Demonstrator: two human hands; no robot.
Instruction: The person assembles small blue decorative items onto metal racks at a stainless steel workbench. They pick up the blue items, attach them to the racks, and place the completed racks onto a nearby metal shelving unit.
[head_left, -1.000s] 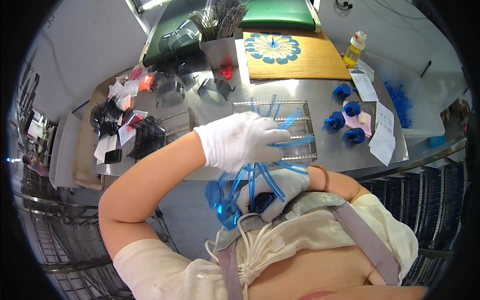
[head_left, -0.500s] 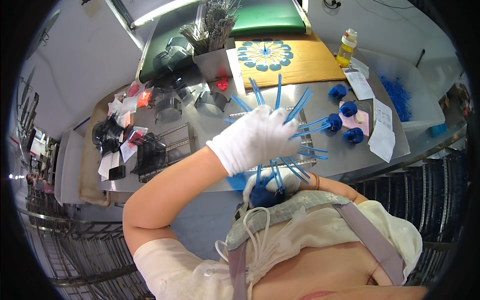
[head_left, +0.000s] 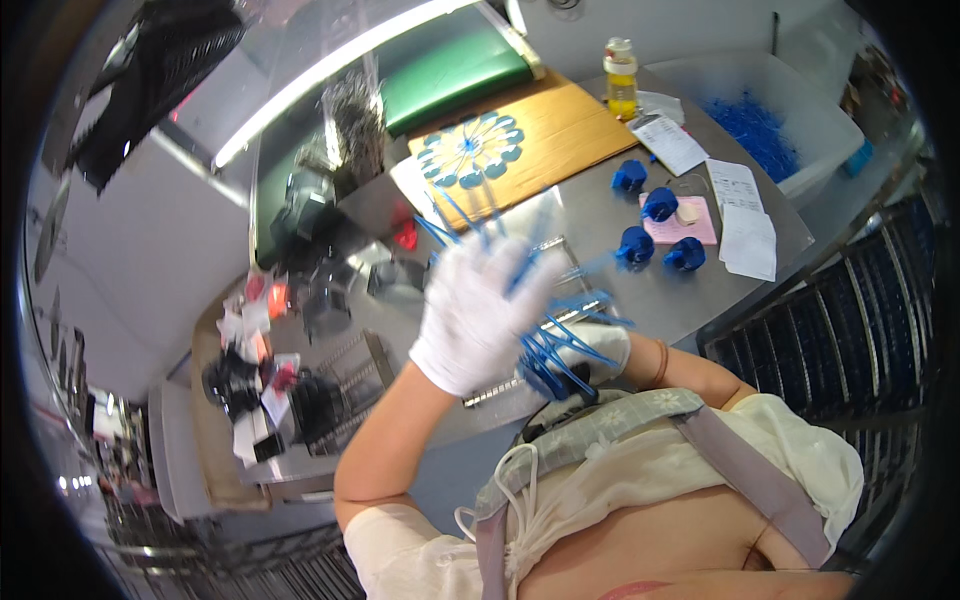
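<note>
Clock: centred on my left hand, with twelve o'clock at the top of the view.
Blue sticks: thin and fanned out around my hands, the nearest between three and five o'clock; other tips show past my fingers toward eleven.
Blue clump: the gathered end of the sticks, at four o'clock, low before my apron.
Weight and feel: light, I judge; the sticks look like smooth plastic, springy along their length, apt to slide against glove cloth and to kink if bent hard.
Best hold: the clump, where the sticks come together; single tips would twist and splay.
Left hand: gloved in white, raised over the table, back of the hand toward the view, fingers partly spread among the sticks; blur hides whether they pinch any, so I cannot tell.
Left arm: elbow bent at seven o'clock, forearm rising toward one.
Right hand: gloved, between three and four o'clock, partly hidden by sticks, apparently curled beside the clump; I cannot tell how firmly it closes.
Right arm: forearm reaching inward from four o'clock.
Finished-looking lumps: four blue ones, at two o'clock.
</note>
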